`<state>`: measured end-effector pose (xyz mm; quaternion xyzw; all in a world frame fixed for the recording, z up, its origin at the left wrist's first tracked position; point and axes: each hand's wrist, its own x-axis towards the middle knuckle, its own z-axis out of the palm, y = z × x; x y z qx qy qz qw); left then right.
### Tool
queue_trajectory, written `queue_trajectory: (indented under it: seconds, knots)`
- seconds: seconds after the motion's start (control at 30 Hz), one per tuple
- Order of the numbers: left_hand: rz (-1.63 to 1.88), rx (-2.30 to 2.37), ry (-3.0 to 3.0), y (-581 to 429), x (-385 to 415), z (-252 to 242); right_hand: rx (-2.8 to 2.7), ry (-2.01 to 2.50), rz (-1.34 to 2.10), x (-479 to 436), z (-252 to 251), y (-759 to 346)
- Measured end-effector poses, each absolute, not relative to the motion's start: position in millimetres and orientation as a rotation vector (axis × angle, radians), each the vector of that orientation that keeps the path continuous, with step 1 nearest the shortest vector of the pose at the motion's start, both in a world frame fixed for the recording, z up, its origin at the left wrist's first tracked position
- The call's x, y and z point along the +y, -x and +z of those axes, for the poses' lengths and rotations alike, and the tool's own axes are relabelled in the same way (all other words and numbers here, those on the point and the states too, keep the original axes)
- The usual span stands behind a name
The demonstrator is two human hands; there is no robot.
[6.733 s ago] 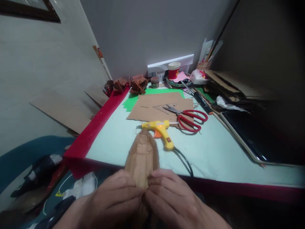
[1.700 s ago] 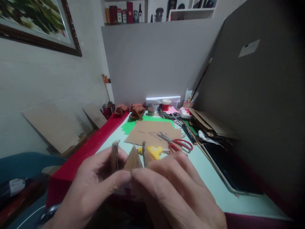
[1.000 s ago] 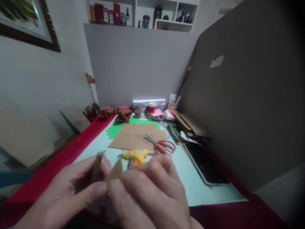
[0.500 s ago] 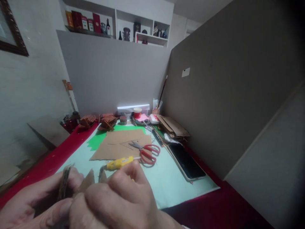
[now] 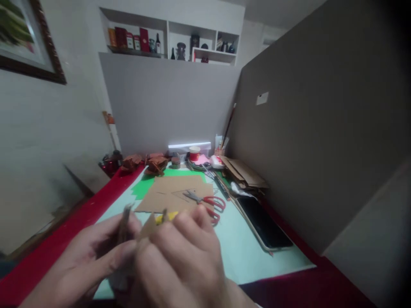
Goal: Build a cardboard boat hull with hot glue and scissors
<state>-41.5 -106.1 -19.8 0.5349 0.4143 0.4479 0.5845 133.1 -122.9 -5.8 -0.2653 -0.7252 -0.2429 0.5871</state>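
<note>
Behind everything, a tall grey panel (image 5: 170, 102). Below it, a bench (image 5: 279, 288) in red cloth (image 5: 105, 188) and pale paper (image 5: 248, 254). On that, a cardboard sheet (image 5: 165, 186). Nearest, right grip (image 5: 184, 252) and left grip (image 5: 93, 248), both closed on a pointed cardboard piece (image 5: 147, 226), right fingertips hidden. Partly on the sheet, red-handled scissors (image 5: 201, 199). Beyond the right grip, half hidden, a yellow glue gun (image 5: 171, 215).

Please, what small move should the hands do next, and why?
Perhaps shift the right hand slightly aside while the left hand supports the cardboard piece: both hands meet at it, and the right hides much of it and part of the yellow glue gun.
</note>
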Motion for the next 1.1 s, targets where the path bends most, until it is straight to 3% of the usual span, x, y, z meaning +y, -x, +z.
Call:
queue_trajectory:
  seconds: [0.3,0.57,0.8,1.0,1.1]
  knots:
    - [1.196,0.921,-1.212,28,-113,-5,-1.55,0.615,-0.413,-121,-1,-143]
    - [1.211,0.895,-1.017,37,-108,-3,-1.907,0.689,-0.131,-118,-12,-181]
    - [1.26,1.0,-0.898,43,-103,0,-1.959,0.797,0.308,-86,-20,-197]
    - [1.186,1.086,-0.879,39,-97,6,-1.863,0.764,1.004,-84,-12,-184]
    - [1.197,1.076,-0.872,37,-93,3,-1.881,0.842,1.109,-87,-15,-177]
